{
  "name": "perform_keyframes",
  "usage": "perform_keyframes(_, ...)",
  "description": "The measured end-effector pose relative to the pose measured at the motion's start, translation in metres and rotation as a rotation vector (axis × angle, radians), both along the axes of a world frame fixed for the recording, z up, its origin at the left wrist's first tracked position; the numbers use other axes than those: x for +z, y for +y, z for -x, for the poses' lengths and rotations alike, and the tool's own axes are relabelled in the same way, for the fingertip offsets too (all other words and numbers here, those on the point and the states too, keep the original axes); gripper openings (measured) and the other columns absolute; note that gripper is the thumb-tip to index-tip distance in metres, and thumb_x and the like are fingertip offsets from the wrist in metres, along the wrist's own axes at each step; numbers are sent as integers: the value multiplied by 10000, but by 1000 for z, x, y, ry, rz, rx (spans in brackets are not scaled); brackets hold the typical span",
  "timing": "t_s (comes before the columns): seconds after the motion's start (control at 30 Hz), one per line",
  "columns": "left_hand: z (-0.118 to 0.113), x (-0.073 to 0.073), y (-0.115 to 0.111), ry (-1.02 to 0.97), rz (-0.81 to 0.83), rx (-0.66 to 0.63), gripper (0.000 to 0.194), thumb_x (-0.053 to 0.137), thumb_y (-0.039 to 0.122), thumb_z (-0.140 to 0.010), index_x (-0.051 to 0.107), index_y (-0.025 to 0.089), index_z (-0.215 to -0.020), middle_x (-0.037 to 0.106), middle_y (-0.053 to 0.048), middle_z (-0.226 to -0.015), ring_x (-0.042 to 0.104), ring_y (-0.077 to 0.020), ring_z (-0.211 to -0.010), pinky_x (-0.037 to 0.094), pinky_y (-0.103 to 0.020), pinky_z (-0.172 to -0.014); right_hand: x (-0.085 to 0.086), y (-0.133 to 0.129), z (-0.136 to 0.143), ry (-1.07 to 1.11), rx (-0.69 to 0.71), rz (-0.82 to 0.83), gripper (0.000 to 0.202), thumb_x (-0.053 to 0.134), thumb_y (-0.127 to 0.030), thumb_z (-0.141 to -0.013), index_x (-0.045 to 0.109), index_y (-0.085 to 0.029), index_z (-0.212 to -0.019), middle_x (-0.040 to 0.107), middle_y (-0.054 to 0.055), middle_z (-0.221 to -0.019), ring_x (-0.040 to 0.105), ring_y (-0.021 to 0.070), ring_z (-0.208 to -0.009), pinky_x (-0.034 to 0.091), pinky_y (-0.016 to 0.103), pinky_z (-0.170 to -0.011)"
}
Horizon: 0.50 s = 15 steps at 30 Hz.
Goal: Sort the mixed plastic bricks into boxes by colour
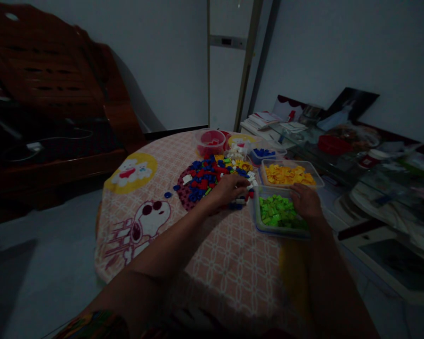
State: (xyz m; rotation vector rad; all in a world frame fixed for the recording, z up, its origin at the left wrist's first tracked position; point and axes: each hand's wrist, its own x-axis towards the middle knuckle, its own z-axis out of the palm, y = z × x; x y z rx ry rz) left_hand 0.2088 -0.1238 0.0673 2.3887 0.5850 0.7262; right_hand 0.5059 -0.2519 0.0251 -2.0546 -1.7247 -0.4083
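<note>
My left hand [230,189] reaches over the right side of a mixed pile of plastic building blocks [201,179] in red, blue, yellow and white. Its thumb and forefinger stand apart close to a few white blocks [251,179], and I see nothing held between them. At the right, my right hand [307,201] grips the upper right rim of a clear plastic box [256,212] with green blocks [277,211] inside. Part of that rim is hidden under the fingers. Directly behind it stands another clear box [318,178] with yellow-orange blocks [289,174].
Farther back are a box of blue blocks [264,152] and a round tub [198,141] with red pieces. Loose blue pieces [167,195] lie left of the pile on the patterned tablecloth [212,254]. A cluttered glass table [304,141] stands right, a wooden bench [56,108] left.
</note>
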Motion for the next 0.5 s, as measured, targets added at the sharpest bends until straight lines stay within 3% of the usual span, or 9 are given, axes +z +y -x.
perform_keyframes(0.17,36,8,37,238,-183,335,254,586,187,-852,761,190,-1036,741,-73,-1053,667,-217,-982,499,-304,-898,1,0,2,-4,-19,11,386,439,-277,-884,735,-107,-1065,699,198,-1190,640,330,-1130,487,513,-1015)
perform_keyframes(0.33,69,5,61,398,-172,648,273,559,256,-887,745,208,-1080,724,-87,-1083,645,-244,-1025,492,-325,-908,-1,0,2,-1,-22,-6,355,454,-266,-876,738,-142,-1049,705,174,-1187,644,317,-1124,490,503,-1014)
perform_keyframes(0.4,75,3,65,444,-151,704,268,552,263,-893,749,201,-1063,717,-100,-1081,643,-255,-1025,494,-333,-898,-2,0,2,2,-18,-22,351,456,-264,-879,736,-142,-1053,701,175,-1192,638,317,-1129,485,504,-1019)
perform_keyframes(0.5,73,0,65,470,-130,662,240,572,264,-881,760,195,-1013,722,-97,-1049,652,-251,-1000,498,-324,-878,-2,0,1,5,-13,-19,349,455,-253,-878,735,-146,-1058,702,170,-1186,635,320,-1125,487,516,-1010)
